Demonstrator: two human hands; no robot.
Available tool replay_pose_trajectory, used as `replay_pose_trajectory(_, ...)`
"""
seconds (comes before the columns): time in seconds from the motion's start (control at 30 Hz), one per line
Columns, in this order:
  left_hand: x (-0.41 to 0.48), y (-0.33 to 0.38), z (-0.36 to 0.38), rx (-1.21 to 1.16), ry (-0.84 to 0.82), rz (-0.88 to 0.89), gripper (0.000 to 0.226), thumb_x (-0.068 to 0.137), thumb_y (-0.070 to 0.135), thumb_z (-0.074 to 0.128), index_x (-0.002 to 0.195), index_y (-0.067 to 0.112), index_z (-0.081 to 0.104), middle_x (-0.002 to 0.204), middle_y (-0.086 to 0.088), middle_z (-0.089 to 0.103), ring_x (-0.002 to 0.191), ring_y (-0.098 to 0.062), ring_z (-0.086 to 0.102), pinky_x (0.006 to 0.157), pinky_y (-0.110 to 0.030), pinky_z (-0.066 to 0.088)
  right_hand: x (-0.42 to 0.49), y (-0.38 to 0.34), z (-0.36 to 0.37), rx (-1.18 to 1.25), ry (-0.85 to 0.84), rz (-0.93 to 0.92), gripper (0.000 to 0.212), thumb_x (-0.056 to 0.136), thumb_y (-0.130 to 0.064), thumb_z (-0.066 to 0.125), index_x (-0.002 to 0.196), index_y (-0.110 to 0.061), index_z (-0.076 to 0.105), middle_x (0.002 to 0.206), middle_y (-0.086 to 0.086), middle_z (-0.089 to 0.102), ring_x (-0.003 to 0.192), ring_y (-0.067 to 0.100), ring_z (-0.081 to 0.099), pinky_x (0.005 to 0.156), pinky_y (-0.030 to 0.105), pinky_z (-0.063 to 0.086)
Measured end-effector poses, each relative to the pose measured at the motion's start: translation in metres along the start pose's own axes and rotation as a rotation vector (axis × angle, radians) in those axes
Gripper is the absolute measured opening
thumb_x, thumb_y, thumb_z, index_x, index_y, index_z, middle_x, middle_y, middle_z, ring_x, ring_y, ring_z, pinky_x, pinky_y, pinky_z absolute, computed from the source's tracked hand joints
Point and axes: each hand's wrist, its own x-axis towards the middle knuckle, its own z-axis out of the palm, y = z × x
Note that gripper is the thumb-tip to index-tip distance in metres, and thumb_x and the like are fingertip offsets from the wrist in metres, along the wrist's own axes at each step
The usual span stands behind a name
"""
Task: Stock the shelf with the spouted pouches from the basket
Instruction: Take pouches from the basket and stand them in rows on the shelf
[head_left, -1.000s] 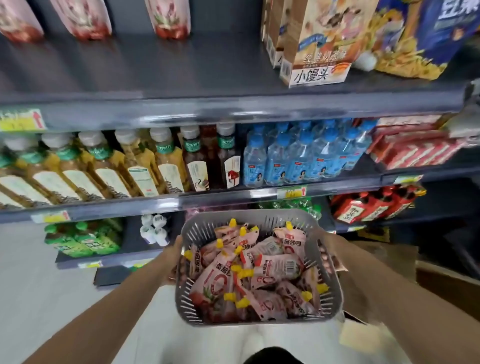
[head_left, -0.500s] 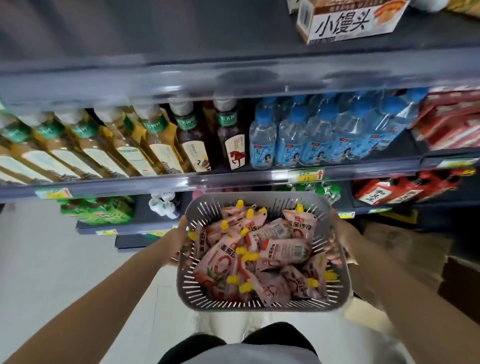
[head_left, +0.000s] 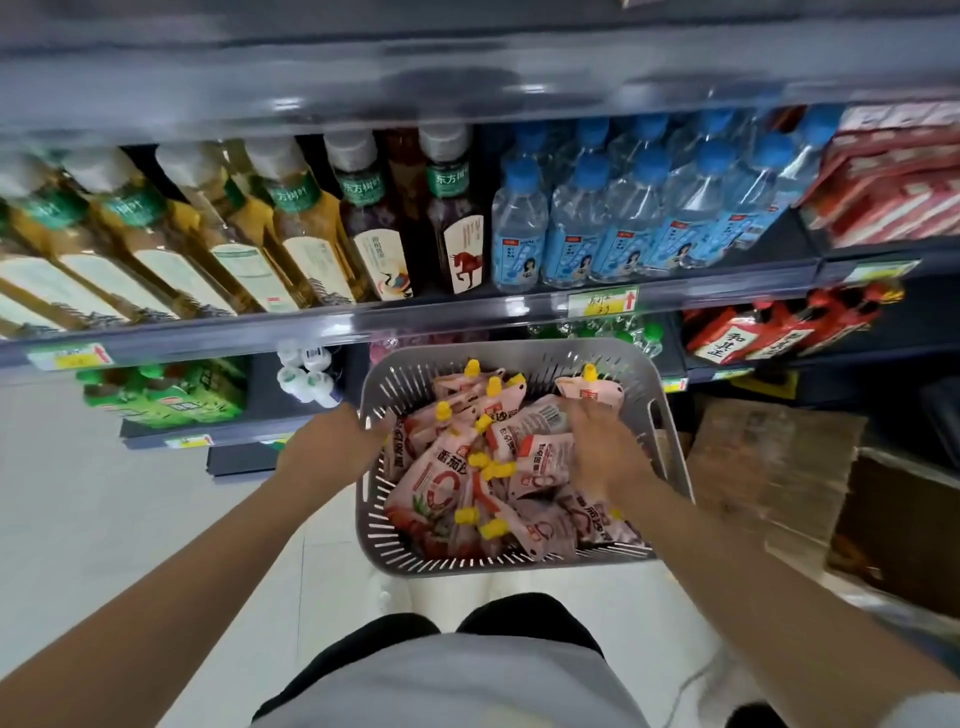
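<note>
Faces dark shelving (head_left: 467, 319) stocked with tea bottles (head_left: 311, 234) and blue-capped water bottles (head_left: 623, 228); target tier impossible to pick out from here, top board (head_left: 467, 67) blurred and cut off at the frame edge

Holds out, in front of the lower tiers, a grey slotted basket (head_left: 519, 349) heaped with the spouted pouches (head_left: 441, 483): pink-and-white, soft-sided, lying crosswise over one another

Look light singly, floppy and slick-skinned, prone to sliding under a flat press and bulging under a squeeze. Best taken by the stiff spout neck just below the cap, or by the flat top seam, rather than by the belly. Likely to drag a neighbour along, given the tangle of yellow caps (head_left: 496, 470)

Grips the basket's left rim with the left hand (head_left: 324, 441), fingers curled over the wall. Reaches down inside on the right with the right hand (head_left: 602, 452), palm down on the top pouches; fingers smeared by blur and partly tucked beneath, so impossible to tell whether spread, pressed together or pinching anything

Hidden as well: lower layers of the heap, the basket floor, part of the right wall behind the forearm. Smallest of all, fine label print too soft to read
</note>
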Motion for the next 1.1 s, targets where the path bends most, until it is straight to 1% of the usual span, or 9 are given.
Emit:
replay_pose_trajectory(0.1,-0.022,0.006,-0.002,0.001,0.175,0.107,0.050,0.088,0.063,0.045,0.102,0.015,0.049,0.096,-0.005,0.061,0.088,-0.029,0.060,0.070,-0.038,0.049,0.010,-0.006,0.025,-0.171,-0.194,-0.002,0.080,0.070,-0.010,0.073,0.137,-0.016,0.030,0.138,0.012,0.042,0.127,0.030,0.038,0.106,0.045,0.034)
replay_pose_trajectory(0.2,-0.037,0.010,0.001,-0.022,0.264,0.231,0.044,0.088,0.056,0.049,0.109,0.017,0.049,0.097,-0.003,0.060,0.086,-0.026,0.060,0.063,-0.035,0.047,0.018,-0.002,0.033,-0.244,-0.201,-0.023,0.071,0.075,-0.012,0.068,0.136,-0.018,0.032,0.136,0.013,0.047,0.125,0.031,0.042,0.103,0.047,0.034)
replay_pose_trajectory(0.4,-0.044,0.017,0.028,-0.223,0.060,0.373,0.025,0.087,0.036,0.062,0.105,0.019,0.057,0.100,0.002,0.063,0.085,-0.018,0.061,0.069,-0.031,0.047,0.025,0.012,0.022,0.093,-0.235,-0.012,0.041,0.085,-0.012,0.059,0.125,-0.024,0.053,0.105,0.002,0.064,0.078,0.008,0.058,0.066,0.020,0.046)
replay_pose_trajectory(0.53,-0.044,0.038,0.049,-0.355,-0.051,0.436,0.022,0.088,0.026,0.064,0.107,0.015,0.060,0.103,0.001,0.065,0.089,-0.015,0.061,0.076,-0.026,0.047,0.019,0.015,-0.001,0.318,-0.010,0.055,0.046,0.079,-0.030,0.074,0.121,-0.020,0.060,0.102,0.002,0.071,0.093,0.019,0.065,0.079,0.032,0.052)
replay_pose_trajectory(0.63,-0.041,0.060,0.061,-0.437,-0.148,0.423,0.040,0.082,0.040,0.069,0.111,0.019,0.051,0.106,0.007,0.059,0.091,-0.009,0.059,0.081,-0.029,0.048,0.018,0.004,-0.026,0.703,0.126,0.148,0.035,0.071,-0.020,0.080,0.104,-0.016,0.070,0.100,0.002,0.073,0.092,0.019,0.068,0.078,0.029,0.053)
replay_pose_trajectory(0.77,-0.038,0.090,0.063,-0.649,-0.230,0.419,0.091,0.054,0.062,0.080,0.128,0.034,0.034,0.119,0.022,0.050,0.109,0.008,0.049,0.082,-0.010,0.039,0.011,-0.031,-0.045,1.019,0.211,0.275,0.020,0.065,-0.014,0.084,0.080,-0.021,0.071,0.089,0.004,0.073,0.082,0.018,0.070,0.076,0.041,0.057)
replay_pose_trajectory(0.87,-0.028,0.101,0.064,-0.666,-0.242,0.382,0.114,0.046,0.056,0.085,0.140,0.027,0.028,0.126,0.016,0.052,0.117,-0.004,0.048,0.093,-0.021,0.041,-0.002,-0.063,-0.039,1.066,0.242,0.326,0.014,0.068,-0.020,0.080,0.077,-0.018,0.070,0.079,0.003,0.072,0.078,0.022,0.070,0.070,0.042,0.058)
replay_pose_trajectory(1.0,-0.007,0.084,0.058,-0.792,-0.335,0.231,0.082,0.064,0.005,0.075,0.139,0.016,0.043,0.119,0.000,0.064,0.112,-0.019,0.058,0.094,-0.036,0.048,-0.016,-0.084,-0.028,1.182,0.156,0.285,0.029,0.070,-0.031,0.081,0.088,-0.015,0.066,0.090,-0.001,0.068,0.089,0.018,0.064,0.083,0.038,0.051)
replay_pose_trajectory(1.1,-0.011,0.075,0.049,-1.037,-0.578,0.153,0.057,0.063,0.001,0.066,0.118,0.012,0.060,0.102,-0.004,0.072,0.098,-0.022,0.066,0.088,-0.041,0.053,-0.022,-0.084,-0.020,1.220,-0.027,0.415,0.085,0.062,-0.048,0.081,0.131,-0.022,0.039,0.118,-0.007,0.048,0.109,0.013,0.047,0.090,0.031,0.040)
